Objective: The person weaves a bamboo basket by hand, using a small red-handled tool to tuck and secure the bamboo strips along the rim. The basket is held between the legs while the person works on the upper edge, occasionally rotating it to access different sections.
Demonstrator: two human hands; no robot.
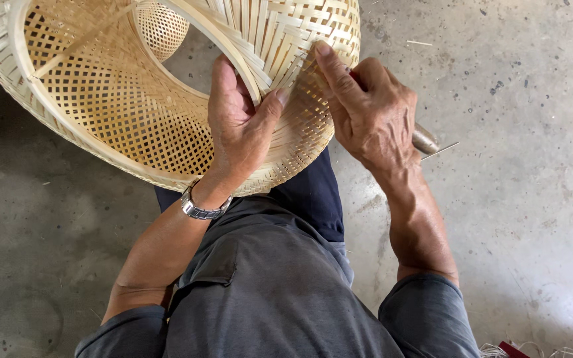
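Clearly one thing occupies both hands: a woven bamboo basket.
Basket: pale woven bamboo basket, upper left of the frame, tipped on its side with its open mouth toward the camera, resting against the person's lap.
Left hand: left hand, centre of the frame, fingers hooked over the rim and closed on a bent bamboo strip, thumb pressed on the outer weave; this seems to steady the basket.
Right hand: right hand, just right of the basket, fingers closed around a metal tool with a red part by the knuckles, forefinger pressed on the weave beside the left thumb.
Wrist: metal wristwatch.
Clothing: grey shirt, dark trousers, lower centre.
Floor: bare concrete floor; loose fibres and something red at the bottom right edge.
Obstruction: the hands hide the weave beneath them.
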